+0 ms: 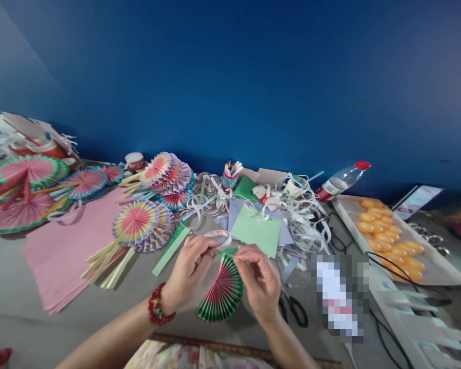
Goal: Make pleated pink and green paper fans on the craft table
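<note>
A pleated paper fan (223, 291), pink inside with a green rim, is spread partway and hangs between my hands. My right hand (260, 277) pinches its upper edge between thumb and fingers. On the other side, my left hand (189, 269) has its fingers closed at the green paper (226, 251) along the fan's top; the exact grip is partly hidden. A curled white strip with red print (219, 234) arches just above my left fingertips. Black scissors (297, 311) lie to the right of my right hand, partly covered by it.
Finished-looking fans (140, 225) lie left of my hands beside pink paper sheets (72, 251). Green sheets (257, 228) and tangled white strips (303, 220) sit ahead. To the right are a bottle (343, 180), a box of orange oval pieces (343, 205) and dark cables (384, 333).
</note>
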A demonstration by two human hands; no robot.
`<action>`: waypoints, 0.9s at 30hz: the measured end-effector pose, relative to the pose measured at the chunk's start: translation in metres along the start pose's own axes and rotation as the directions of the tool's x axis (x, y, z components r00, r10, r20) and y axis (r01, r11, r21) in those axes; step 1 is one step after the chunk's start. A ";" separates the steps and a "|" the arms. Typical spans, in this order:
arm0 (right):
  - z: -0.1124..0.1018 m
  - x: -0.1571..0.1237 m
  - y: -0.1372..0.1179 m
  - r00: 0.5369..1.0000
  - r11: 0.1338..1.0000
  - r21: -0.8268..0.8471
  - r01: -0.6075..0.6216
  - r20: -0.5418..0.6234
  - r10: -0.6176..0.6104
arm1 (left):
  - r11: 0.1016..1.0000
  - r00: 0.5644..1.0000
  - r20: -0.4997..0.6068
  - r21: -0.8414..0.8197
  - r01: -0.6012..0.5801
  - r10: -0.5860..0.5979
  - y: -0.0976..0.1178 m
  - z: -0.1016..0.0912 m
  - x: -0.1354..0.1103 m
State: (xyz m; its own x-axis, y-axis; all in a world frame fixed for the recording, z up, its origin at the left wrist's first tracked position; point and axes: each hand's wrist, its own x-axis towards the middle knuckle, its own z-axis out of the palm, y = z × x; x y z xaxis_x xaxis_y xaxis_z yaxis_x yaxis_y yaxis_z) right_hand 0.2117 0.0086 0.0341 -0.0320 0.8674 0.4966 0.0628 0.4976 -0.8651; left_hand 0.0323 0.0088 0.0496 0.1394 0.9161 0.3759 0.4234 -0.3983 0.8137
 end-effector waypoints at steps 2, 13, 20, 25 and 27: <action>0.001 -0.002 0.000 1.000 1.000 0.007 0.006 -0.020 -0.006 | 0.998 0.999 -0.002 -0.043 0.044 -0.044 0.001 0.001 -0.002; 0.001 -0.005 -0.002 0.993 0.999 0.042 -0.009 -0.116 0.014 | 0.943 0.980 -0.059 -0.290 0.165 -0.190 -0.003 0.009 -0.001; -0.071 0.009 0.004 0.827 1.000 -0.007 -0.010 -0.563 0.004 | 0.995 0.984 -0.144 -0.033 0.098 -0.102 -0.024 -0.022 0.008; -0.077 -0.014 0.018 0.887 0.950 0.054 -0.309 -0.346 0.308 | 0.903 0.970 0.191 0.371 -0.216 0.153 -0.040 -0.002 0.014; -0.075 -0.025 0.020 0.887 0.940 0.024 -0.339 -0.325 0.328 | 0.837 0.961 0.250 0.495 -0.232 0.118 -0.045 0.006 0.010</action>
State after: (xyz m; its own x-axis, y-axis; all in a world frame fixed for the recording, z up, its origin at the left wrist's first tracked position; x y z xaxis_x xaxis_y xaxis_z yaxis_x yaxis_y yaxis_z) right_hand 0.2883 -0.0030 0.0095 0.3160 0.9317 0.1793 0.0456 0.1739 -0.9837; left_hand 0.0199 0.0361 0.0136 0.4080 0.8447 0.3464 0.7654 -0.5233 0.3747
